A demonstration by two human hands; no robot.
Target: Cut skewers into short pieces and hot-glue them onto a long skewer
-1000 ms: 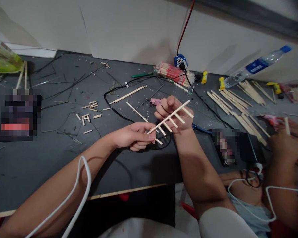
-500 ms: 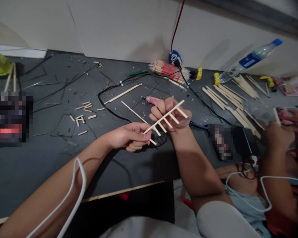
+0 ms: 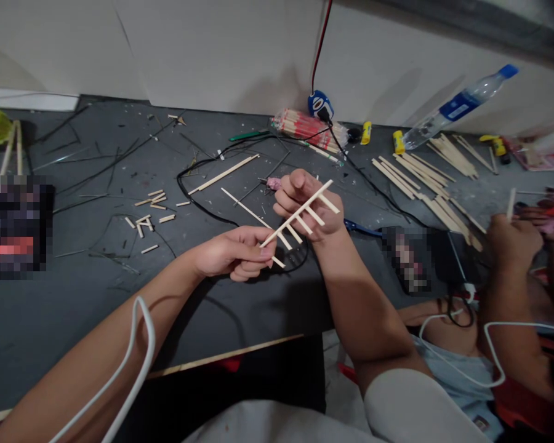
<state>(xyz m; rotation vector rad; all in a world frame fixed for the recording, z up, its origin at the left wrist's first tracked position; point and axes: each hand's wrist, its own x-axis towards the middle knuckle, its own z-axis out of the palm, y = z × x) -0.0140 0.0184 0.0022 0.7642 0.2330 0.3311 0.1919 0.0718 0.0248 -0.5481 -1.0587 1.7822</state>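
A small comb-like frame of pale wooden sticks [image 3: 300, 211] is held up over the table, with several short rungs standing off one long stick. Its lower end is pinched between the thumb and fingers of my left hand [image 3: 240, 251]. My right hand [image 3: 311, 203] is behind the upper end, palm towards me, its fingers loosely curled and apart. Whether it touches the frame I cannot tell. A pink tool with a metal tip [image 3: 273, 183] lies just beyond my right fingers, partly hidden by them. Under the frame a thin stick [image 3: 240, 203] slants across the table.
Short cut sticks [image 3: 150, 206] lie left on the dark table [image 3: 96, 307]. A black cable [image 3: 180, 181] loops past a longer stick [image 3: 224, 174]. Behind are packaged sticks [image 3: 302, 126] and a bottle [image 3: 466, 107]. At right are stick piles [image 3: 425, 172], a phone [image 3: 406, 261] and a co-worker's hand [image 3: 517, 243].
My right hand's fingers have loosened a little and its thumb side has lifted. The frame stays in my left hand. The whole view has shifted slightly.
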